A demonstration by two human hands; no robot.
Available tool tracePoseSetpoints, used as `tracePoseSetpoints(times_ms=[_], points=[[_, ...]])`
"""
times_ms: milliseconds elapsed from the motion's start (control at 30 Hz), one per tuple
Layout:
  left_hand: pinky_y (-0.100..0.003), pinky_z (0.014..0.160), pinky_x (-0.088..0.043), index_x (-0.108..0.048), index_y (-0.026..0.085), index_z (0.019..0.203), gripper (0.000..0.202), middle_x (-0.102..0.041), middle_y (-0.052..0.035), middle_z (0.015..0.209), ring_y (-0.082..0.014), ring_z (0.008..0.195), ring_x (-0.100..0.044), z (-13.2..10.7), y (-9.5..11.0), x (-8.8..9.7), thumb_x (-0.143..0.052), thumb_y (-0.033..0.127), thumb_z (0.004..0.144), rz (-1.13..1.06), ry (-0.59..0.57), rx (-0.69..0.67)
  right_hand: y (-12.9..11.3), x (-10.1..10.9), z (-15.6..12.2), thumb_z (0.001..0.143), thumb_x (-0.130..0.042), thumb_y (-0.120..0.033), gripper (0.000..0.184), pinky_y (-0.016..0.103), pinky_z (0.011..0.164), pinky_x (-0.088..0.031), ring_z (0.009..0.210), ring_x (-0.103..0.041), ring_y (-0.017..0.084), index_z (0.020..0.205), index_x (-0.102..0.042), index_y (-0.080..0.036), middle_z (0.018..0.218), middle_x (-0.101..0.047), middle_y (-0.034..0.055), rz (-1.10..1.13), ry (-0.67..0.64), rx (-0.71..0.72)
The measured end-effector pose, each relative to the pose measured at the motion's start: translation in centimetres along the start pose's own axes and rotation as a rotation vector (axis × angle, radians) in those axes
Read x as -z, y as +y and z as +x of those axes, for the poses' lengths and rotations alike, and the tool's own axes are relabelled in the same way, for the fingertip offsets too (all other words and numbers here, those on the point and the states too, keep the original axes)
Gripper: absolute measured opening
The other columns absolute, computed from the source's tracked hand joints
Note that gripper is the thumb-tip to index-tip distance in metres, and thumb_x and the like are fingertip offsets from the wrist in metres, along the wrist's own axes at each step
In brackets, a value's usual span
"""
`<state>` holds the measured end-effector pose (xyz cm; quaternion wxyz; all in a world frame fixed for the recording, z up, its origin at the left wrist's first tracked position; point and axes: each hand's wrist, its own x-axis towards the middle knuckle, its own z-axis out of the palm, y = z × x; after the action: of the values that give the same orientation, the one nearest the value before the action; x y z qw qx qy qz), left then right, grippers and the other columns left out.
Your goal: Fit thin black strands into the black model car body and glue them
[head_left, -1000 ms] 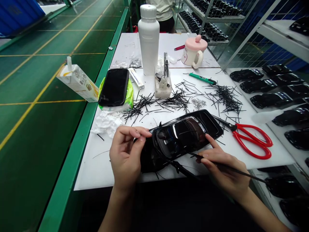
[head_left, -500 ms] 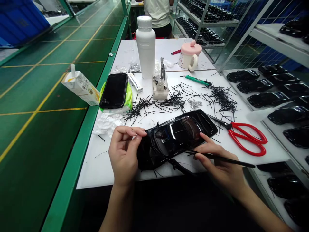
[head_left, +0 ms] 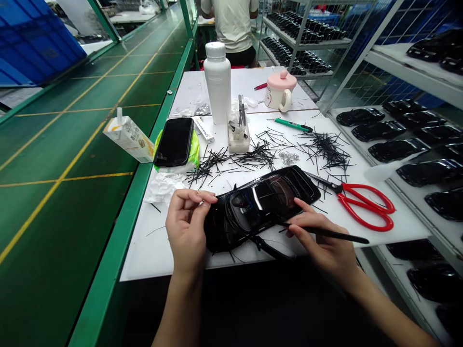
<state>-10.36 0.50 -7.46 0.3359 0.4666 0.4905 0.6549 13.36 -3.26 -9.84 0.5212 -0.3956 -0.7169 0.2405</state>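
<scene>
A glossy black toy car body (head_left: 262, 205) lies on the white table (head_left: 152, 246) in front of me. My left hand (head_left: 188, 229) grips its near left end, fingers curled over the edge. My right hand (head_left: 323, 246) rests against the car's right side and pinches a thin black stick tool (head_left: 336, 234), whose tip touches the car body. Several short black strips (head_left: 260, 154) are scattered on the table behind the car.
Red scissors (head_left: 365, 207) lie right of the car. A phone (head_left: 175, 141), white bottle (head_left: 217, 82), pink mug (head_left: 278, 90), green pen (head_left: 291, 125), tool holder (head_left: 238, 132) and carton (head_left: 128, 137) stand further back. Shelves with black car bodies (head_left: 394, 149) flank the right. A person (head_left: 233, 24) stands beyond the table.
The view has tilted up a little, so everything sits slightly lower and nearer. The stick tool in my right hand has levelled out; both hands stay on the car body.
</scene>
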Motion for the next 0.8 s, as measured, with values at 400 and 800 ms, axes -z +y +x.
tracePoseSetpoints(times_ms=[400,800], points=[[-0.020,0.086,-0.051,-0.051,0.022,0.082,0.022,-0.068,0.0055,0.075,-0.0091,0.082,-0.066,0.0,0.2,-0.2,-0.057,0.000,0.082,-0.057,-0.019,-0.003,0.1,0.0,-0.3,0.086,-0.063,-0.005,0.021,0.057,0.115,-0.042,0.072,-0.069,0.015,0.097,-0.065,-0.022,0.082,-0.071,-0.0027,-0.005,-0.005,-0.024],[-0.017,0.085,-0.051,-0.052,0.023,0.083,0.023,-0.069,0.0067,0.078,-0.0077,0.083,-0.065,0.0,0.2,-0.1,-0.056,0.001,0.084,-0.063,-0.076,0.028,-2.4,0.3,2.7,0.096,-0.056,-0.019,0.009,0.033,0.066,-0.047,0.071,-0.056,0.017,0.088,-0.055,-0.023,0.076,-0.064,0.0000,-0.313,-0.161,-0.114]])
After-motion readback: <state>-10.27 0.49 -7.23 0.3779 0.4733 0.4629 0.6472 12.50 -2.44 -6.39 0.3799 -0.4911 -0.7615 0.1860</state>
